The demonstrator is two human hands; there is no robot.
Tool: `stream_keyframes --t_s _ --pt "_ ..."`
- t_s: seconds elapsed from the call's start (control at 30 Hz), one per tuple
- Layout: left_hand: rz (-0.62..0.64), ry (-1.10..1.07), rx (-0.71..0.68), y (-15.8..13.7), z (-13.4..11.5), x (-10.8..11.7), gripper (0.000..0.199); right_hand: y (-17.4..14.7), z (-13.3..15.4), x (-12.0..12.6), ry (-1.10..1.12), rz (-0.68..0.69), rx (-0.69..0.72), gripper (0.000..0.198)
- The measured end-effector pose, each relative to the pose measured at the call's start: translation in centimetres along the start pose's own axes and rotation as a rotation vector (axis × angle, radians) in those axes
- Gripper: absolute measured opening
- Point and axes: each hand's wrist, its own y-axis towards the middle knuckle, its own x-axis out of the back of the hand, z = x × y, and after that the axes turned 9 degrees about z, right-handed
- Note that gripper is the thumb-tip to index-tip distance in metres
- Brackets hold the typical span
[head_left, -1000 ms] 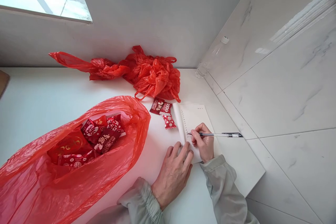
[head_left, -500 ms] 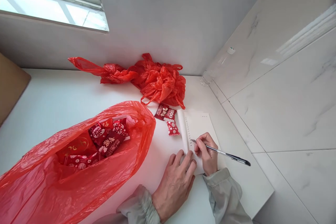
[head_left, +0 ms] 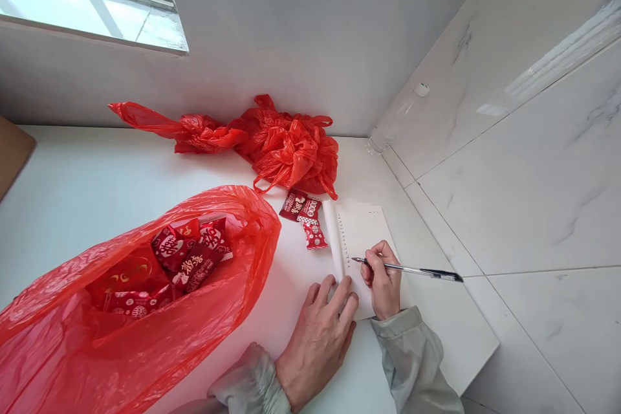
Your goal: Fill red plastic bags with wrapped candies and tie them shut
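Observation:
A small notepad (head_left: pixel 363 226) lies on the white table, its cover folded back along the left side, with short rows of handwriting down the page. My right hand (head_left: pixel 383 281) grips a black-capped ballpoint pen (head_left: pixel 412 270), whose tip is at the page near the lowest written lines. Flat over the notepad's lower left edge rests my left hand (head_left: pixel 323 336), fingers spread and holding nothing. Several red wrapped sweets (head_left: pixel 315 234) lie just left of the notepad. An open red plastic bag (head_left: pixel 237 297) with red packets (head_left: pixel 194 265) inside is to the left of my left hand.
Crumpled red plastic bags (head_left: pixel 291 149) lie against the back wall. A clear plastic bottle (head_left: pixel 381 140) stands in the corner by the marbled tile wall (head_left: pixel 543 207). A cardboard box (head_left: pixel 12 152) shows at the far left. The table's right edge runs beside the notepad.
The whole view has shifted slightly, so things appear a little further left. The pen tip stays near the same written lines, and my left hand still rests on the notepad.

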Motion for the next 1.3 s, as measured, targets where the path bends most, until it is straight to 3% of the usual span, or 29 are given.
stream_keyframes --t_s 0.13,0.47,1.3 --pt "0.002 0.001 -0.002 0.02 -0.04 0.20 0.022 -0.04 -0.08 -0.03 -0.019 -0.015 0.008 0.029" --pt "0.005 0.008 -0.007 0.13 0.05 0.27 0.021 -0.41 0.20 0.03 -0.113 0.099 0.027 0.018" --pt "0.010 0.005 -0.005 0.14 0.02 0.30 0.021 -0.31 -0.09 0.26 -0.227 0.049 0.059 0.028"
